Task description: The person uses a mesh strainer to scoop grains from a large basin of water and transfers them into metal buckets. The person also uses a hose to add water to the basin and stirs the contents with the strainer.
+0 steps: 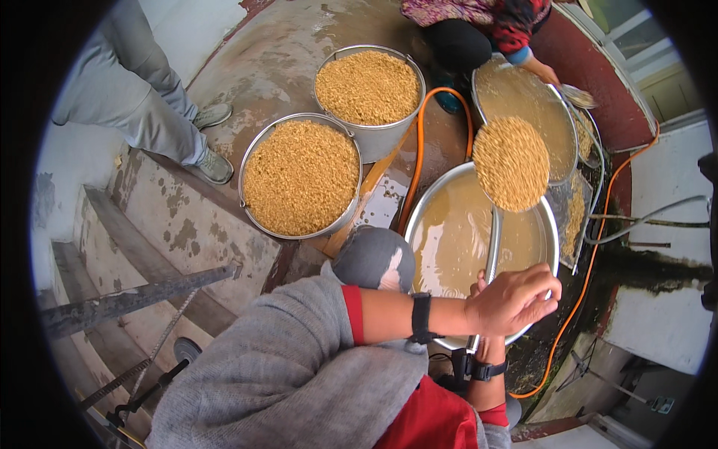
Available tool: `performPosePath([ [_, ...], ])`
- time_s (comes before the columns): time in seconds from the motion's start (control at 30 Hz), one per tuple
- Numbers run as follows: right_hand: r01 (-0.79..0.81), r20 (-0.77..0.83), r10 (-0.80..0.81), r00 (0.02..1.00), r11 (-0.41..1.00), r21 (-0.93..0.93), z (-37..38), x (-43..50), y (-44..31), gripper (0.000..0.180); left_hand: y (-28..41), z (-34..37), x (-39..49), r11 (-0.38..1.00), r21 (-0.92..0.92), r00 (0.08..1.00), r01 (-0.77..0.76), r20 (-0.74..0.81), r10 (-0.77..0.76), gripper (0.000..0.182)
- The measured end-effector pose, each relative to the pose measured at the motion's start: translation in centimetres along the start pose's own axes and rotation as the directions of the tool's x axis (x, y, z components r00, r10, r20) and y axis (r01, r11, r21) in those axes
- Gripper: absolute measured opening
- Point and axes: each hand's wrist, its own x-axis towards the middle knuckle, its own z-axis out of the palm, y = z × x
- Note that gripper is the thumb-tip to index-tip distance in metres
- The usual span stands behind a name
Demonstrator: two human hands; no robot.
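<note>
A round, long-handled metal strainer heaped with wet golden grain (511, 163) is held over a wide metal basin of cloudy brown water (449, 224). Its metal handle (495, 241) runs back towards me. My right hand (478, 285) grips this handle; most of it is hidden behind my left hand. Crossing above my right wrist, my left hand (516, 301) is curled into a loose fist with nothing visible in it. The grain is slightly blurred. Both wrists wear black straps.
Two metal buckets, a nearer one (339, 224) and a farther one (381, 137), are full of grain. A crouching person's hand (541, 73) holds a scoop-like tool by another basin (573, 151). Orange hose (419, 151) loops between. Someone stands by concrete steps (168, 219); a metal rail (140, 297) is left.
</note>
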Motion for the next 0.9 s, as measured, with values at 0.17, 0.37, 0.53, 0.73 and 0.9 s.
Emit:
performPosePath([
  [0.17,-0.137,0.303,0.251,0.919,0.926,-0.351,9.0,4.8,-3.0,0.010,1.0,-2.5,0.7,0.996,-0.081,0.999,-0.039,-0.003,0.039,0.014],
  [0.37,-0.062,0.367,0.262,0.893,0.878,-0.475,16.9,10.5,-1.0,0.010,1.3,-4.9,1.5,0.991,-0.135,0.999,-0.019,-0.043,0.013,0.015],
  [0.53,-0.053,0.351,0.296,0.888,0.825,-0.562,18.9,13.2,1.3,0.010,1.1,-5.8,1.8,0.992,-0.096,0.994,-0.085,-0.072,0.078,0.015],
  [0.73,-0.003,0.301,0.271,0.914,0.749,-0.663,19.0,15.4,2.9,0.012,1.3,-6.2,1.6,0.985,-0.151,0.995,-0.088,-0.064,0.080,0.015],
  [0.9,0.073,0.310,0.235,0.921,0.677,-0.732,19.1,16.3,2.9,0.015,1.4,-6.4,1.7,0.984,-0.155,0.994,-0.084,-0.079,0.073,0.015],
])
